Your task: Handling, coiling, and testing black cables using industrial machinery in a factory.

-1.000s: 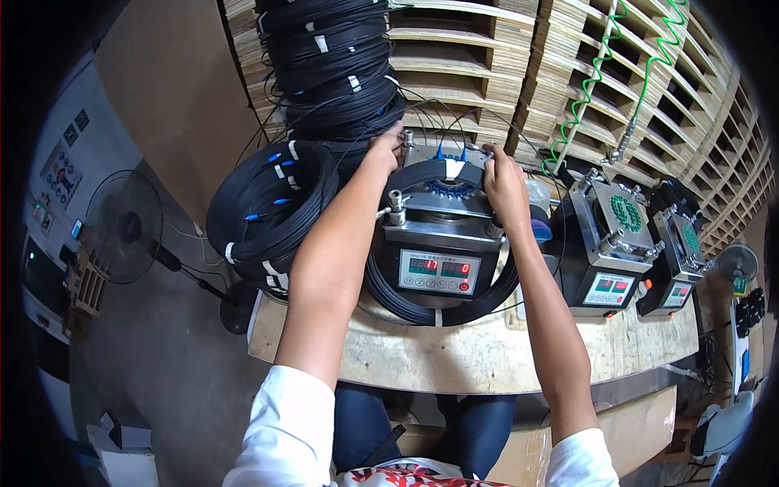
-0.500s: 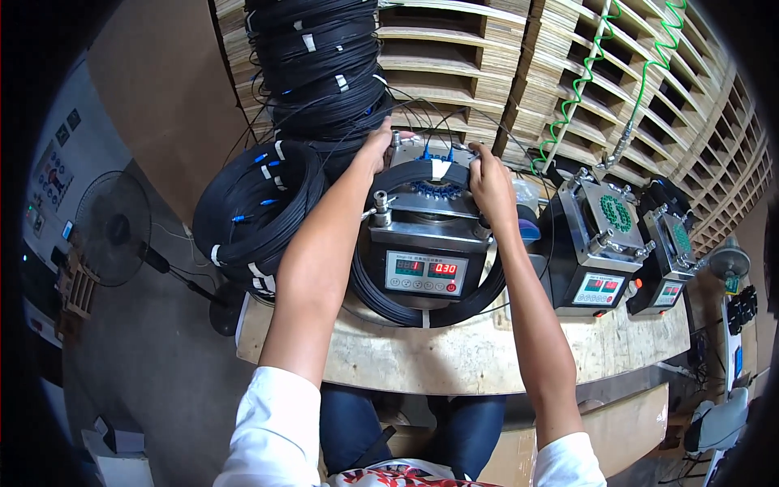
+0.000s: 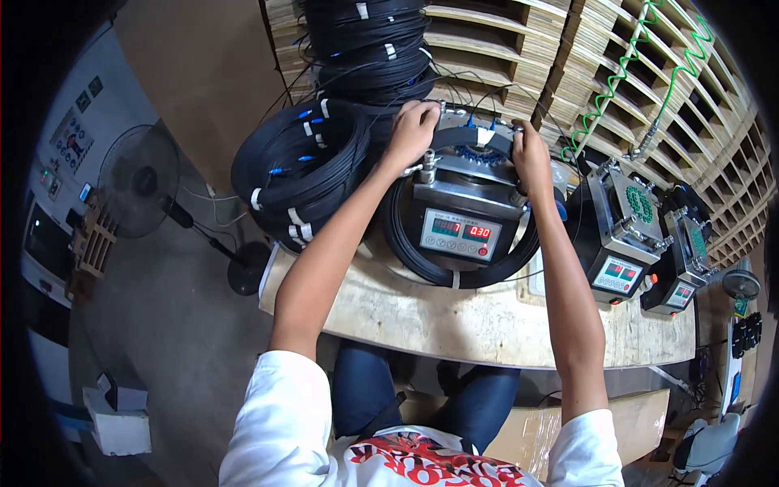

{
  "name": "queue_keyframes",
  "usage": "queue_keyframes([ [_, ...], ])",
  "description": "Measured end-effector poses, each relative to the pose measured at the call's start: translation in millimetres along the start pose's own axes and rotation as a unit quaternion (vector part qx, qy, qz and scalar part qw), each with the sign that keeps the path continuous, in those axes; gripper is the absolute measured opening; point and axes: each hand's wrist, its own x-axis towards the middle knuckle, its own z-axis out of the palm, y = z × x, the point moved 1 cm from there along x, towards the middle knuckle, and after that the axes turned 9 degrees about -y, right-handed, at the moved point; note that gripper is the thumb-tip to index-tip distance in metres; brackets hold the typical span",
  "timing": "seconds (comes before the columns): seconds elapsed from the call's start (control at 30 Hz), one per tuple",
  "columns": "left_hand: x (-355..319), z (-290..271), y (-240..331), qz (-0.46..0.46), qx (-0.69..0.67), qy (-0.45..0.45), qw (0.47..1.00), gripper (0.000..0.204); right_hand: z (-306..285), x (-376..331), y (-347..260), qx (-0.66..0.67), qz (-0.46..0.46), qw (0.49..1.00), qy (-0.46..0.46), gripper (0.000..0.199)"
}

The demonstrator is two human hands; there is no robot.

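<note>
A polishing-type machine [image 3: 422, 227] with a lit red and green display stands in front of me. A coil of black cable [image 3: 398, 247] loops around it, its upper part lying across the metal top plate. Blue connectors [image 3: 471, 122] stand at the plate's back edge. My left hand [image 3: 414, 134] is closed at the back left corner, beside a metal corner post [image 3: 442, 106]; what its curled fingers grip is hidden. My right hand [image 3: 532, 162] is closed at the back right corner, against the coil; its grip is hidden too. A second post [image 3: 428, 165] shows at the front left.
Tied black cable coils [image 3: 276, 207] sit left, with a tall stack of coils [image 3: 365, 53] behind. Two similar machines [image 3: 621, 235] stand on the right of the wooden table [image 3: 422, 325]. Green spiral air hoses [image 3: 621, 77] hang before stacked pallets [image 3: 471, 40]. A fan [image 3: 146, 178] stands left.
The view has shifted, so the bench appears farther right and higher. My left fingers, reaching behind the corner post before, are now curled beside it. My right hand stays at its corner.
</note>
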Motion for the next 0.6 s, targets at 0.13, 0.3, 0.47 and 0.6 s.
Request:
queue_keyframes([
  [0.13,-89,-36,55,0.072,0.168,0.07,0.981,0.026,-3,-3,-5,0.003,-0.009,1.0,0.01,0.025],
  [0.3,-131,-55,62,0.126,0.295,-0.012,0.947,0.038,1,-5,-12,0.004,-0.009,1.0,0.014,0.023],
  [0.47,-127,-60,55,0.001,0.192,-0.07,0.979,0.038,1,-5,-12,0.0,0.014,1.0,0.001,0.024],
  [0.6,-124,-57,46,0.018,0.107,-0.035,0.993,0.028,-1,-5,-15,0.004,0.023,1.0,0.003,0.024],
])
